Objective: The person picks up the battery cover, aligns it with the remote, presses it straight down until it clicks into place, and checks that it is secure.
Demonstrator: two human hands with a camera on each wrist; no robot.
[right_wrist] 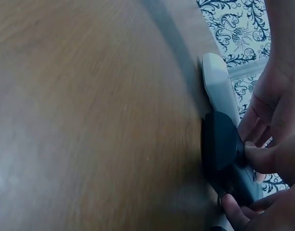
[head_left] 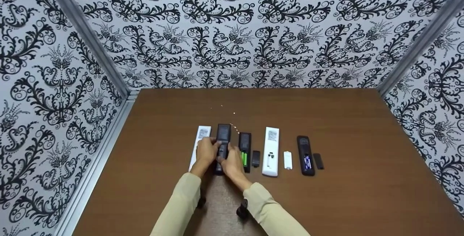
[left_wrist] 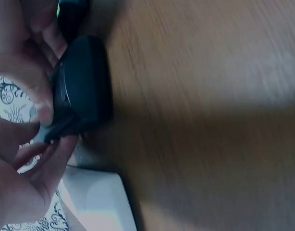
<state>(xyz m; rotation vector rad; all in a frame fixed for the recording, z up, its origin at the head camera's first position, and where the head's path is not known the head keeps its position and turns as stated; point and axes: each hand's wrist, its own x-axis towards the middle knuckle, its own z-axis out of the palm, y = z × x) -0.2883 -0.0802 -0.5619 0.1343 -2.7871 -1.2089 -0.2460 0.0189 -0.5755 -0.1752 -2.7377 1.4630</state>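
A long black plastic remote (head_left: 224, 132) is held back-up at the brown wooden counter (head_left: 163, 116): the left hand (head_left: 206, 152) grips its left side, the right hand (head_left: 232, 160) its right. Just left of that remote lies a long white plastic remote (head_left: 204, 133); just right, a shorter black plastic remote (head_left: 245, 141) with green batteries (head_left: 245, 158). The step is probably working the held remote's battery end; opening or closing, I cannot tell. The next move likely calls for steady grip and sliding pressure along its back.
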